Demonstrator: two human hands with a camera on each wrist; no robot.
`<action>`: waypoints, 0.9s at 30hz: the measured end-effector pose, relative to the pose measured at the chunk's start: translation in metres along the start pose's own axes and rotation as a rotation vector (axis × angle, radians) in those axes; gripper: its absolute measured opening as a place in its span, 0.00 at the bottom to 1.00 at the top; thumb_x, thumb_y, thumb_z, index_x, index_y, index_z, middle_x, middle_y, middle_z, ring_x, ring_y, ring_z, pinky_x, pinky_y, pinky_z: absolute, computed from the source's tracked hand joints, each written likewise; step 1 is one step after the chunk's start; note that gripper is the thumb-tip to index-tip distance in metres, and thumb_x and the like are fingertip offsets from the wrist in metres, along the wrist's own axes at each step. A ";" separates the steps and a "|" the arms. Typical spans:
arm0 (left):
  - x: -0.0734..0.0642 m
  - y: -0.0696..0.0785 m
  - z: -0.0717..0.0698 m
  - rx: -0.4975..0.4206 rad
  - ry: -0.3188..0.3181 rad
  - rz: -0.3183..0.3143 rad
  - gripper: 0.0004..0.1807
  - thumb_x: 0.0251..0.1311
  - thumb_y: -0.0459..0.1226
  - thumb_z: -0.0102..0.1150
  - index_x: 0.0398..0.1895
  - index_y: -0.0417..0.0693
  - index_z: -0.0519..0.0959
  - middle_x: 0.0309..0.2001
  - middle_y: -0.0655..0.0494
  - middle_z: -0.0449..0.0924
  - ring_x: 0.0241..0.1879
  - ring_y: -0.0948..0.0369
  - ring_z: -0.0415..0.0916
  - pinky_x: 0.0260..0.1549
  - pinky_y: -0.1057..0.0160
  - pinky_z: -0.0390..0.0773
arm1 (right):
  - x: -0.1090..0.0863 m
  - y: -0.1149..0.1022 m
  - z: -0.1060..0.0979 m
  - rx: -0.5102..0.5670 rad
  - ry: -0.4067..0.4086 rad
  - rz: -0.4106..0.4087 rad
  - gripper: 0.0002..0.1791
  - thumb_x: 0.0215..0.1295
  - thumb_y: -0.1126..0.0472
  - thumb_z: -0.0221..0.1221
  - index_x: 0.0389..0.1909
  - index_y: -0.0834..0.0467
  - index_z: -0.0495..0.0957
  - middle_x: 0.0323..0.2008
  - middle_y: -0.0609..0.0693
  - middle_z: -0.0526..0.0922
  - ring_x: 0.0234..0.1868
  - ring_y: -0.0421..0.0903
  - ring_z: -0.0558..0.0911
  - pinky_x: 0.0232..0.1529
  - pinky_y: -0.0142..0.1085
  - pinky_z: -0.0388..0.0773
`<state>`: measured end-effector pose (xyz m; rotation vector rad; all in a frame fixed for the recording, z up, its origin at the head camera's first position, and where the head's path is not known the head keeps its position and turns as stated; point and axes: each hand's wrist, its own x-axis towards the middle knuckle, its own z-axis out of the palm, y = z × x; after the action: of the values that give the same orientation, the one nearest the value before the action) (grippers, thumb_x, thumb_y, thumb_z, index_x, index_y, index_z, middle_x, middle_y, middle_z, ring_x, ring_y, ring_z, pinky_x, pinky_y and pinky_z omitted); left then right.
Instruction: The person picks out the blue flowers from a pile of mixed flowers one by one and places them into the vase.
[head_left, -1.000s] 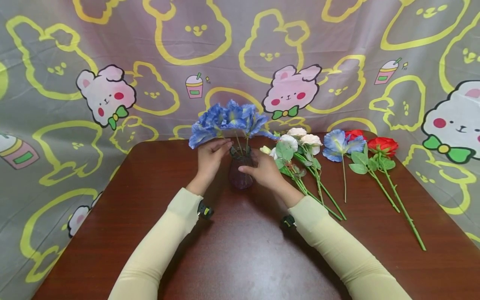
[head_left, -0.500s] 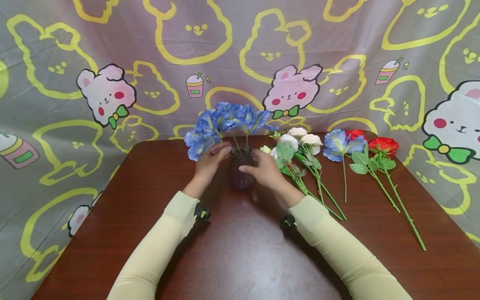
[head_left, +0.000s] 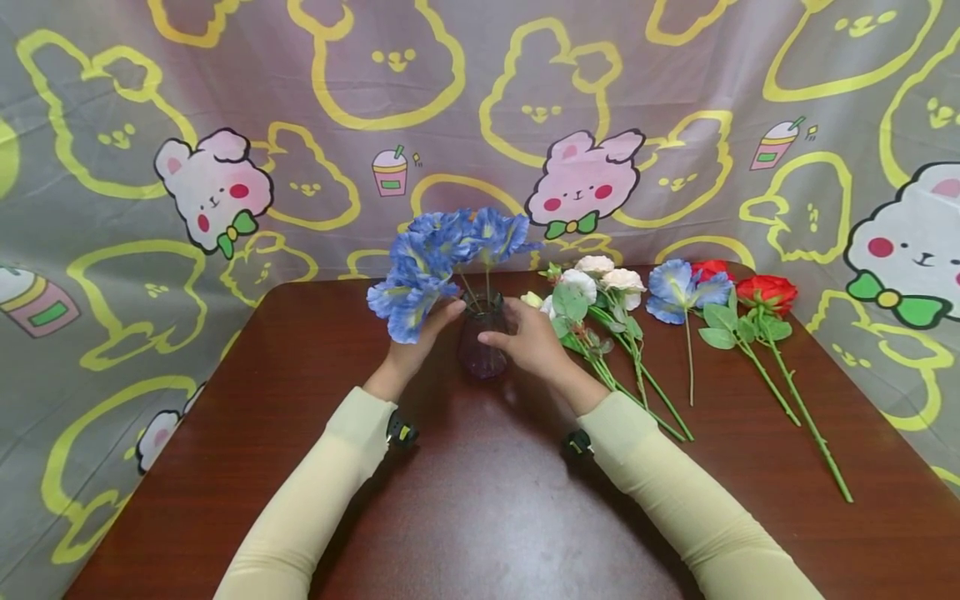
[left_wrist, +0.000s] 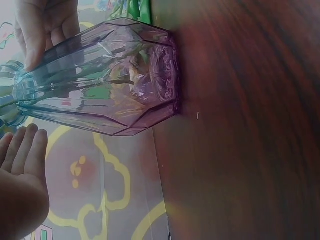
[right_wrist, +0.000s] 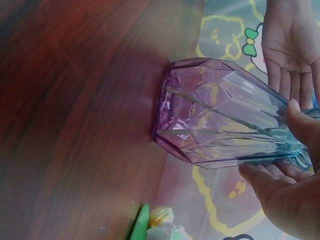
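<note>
A faceted glass vase (head_left: 483, 360), purple at the base and bluish at the neck, stands upright on the table. Several blue artificial flowers (head_left: 438, 250) rise from its mouth and lean left. Thin stems (right_wrist: 222, 114) show through the glass in the right wrist view. My right hand (head_left: 534, 340) holds the vase at its upper right side, thumb in front and fingers behind. On the other side, my left hand (head_left: 411, 358) is beside the neck, partly covered by a low blue bloom. In the left wrist view the left hand's fingers (left_wrist: 36, 155) are extended, apart from the glass.
Right of the vase lie white and pale pink flowers (head_left: 596, 279), a single blue flower (head_left: 678, 287) and red roses (head_left: 765, 292) with long green stems. A patterned cloth (head_left: 480, 100) hangs behind the brown table (head_left: 487, 517).
The blue blooms have tipped left and lower, with one now hanging in front of my left hand. The left hand has shifted slightly left and down. My right hand and the vase keep their place.
</note>
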<state>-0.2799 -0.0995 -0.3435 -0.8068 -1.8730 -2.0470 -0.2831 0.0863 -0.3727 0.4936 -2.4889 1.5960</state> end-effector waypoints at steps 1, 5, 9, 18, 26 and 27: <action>0.001 0.000 0.000 0.008 -0.011 0.029 0.20 0.59 0.23 0.57 0.54 0.45 0.74 0.51 0.29 0.73 0.55 0.43 0.70 0.55 0.58 0.73 | 0.000 0.000 0.000 -0.003 0.000 0.001 0.30 0.55 0.63 0.71 0.58 0.68 0.73 0.52 0.63 0.80 0.53 0.55 0.80 0.55 0.43 0.76; 0.001 0.002 -0.001 0.036 -0.045 0.082 0.29 0.58 0.22 0.57 0.64 0.44 0.69 0.60 0.40 0.71 0.62 0.52 0.67 0.62 0.56 0.66 | 0.000 -0.001 -0.001 -0.008 0.002 -0.001 0.30 0.56 0.63 0.71 0.58 0.67 0.73 0.52 0.63 0.80 0.52 0.55 0.81 0.54 0.43 0.77; -0.002 0.004 -0.001 0.091 -0.073 0.060 0.31 0.58 0.22 0.57 0.66 0.38 0.65 0.59 0.41 0.71 0.61 0.45 0.67 0.60 0.50 0.68 | -0.001 0.000 -0.001 -0.008 -0.001 -0.001 0.30 0.56 0.63 0.70 0.59 0.67 0.72 0.53 0.63 0.80 0.53 0.55 0.81 0.53 0.43 0.77; -0.008 -0.004 0.002 0.063 -0.090 -0.177 0.38 0.58 0.26 0.61 0.71 0.37 0.58 0.66 0.36 0.64 0.64 0.44 0.66 0.60 0.50 0.70 | -0.002 -0.001 -0.002 -0.008 0.006 0.012 0.31 0.57 0.63 0.70 0.60 0.67 0.72 0.53 0.63 0.80 0.53 0.55 0.80 0.54 0.44 0.77; -0.006 -0.013 0.004 0.055 -0.100 -0.203 0.27 0.59 0.25 0.61 0.61 0.25 0.66 0.58 0.26 0.70 0.59 0.42 0.71 0.59 0.52 0.71 | -0.002 0.000 -0.001 -0.006 0.012 -0.004 0.30 0.56 0.63 0.71 0.58 0.67 0.73 0.51 0.63 0.81 0.51 0.55 0.81 0.53 0.42 0.78; -0.005 -0.014 0.004 0.050 -0.106 -0.200 0.26 0.59 0.24 0.61 0.60 0.23 0.67 0.57 0.25 0.71 0.58 0.41 0.71 0.58 0.52 0.72 | -0.002 0.000 -0.001 -0.009 0.013 -0.005 0.30 0.56 0.63 0.71 0.58 0.67 0.73 0.51 0.63 0.81 0.51 0.55 0.81 0.53 0.42 0.78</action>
<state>-0.2823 -0.0947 -0.3580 -0.7568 -2.1321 -2.0998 -0.2817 0.0874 -0.3725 0.4863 -2.4820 1.5807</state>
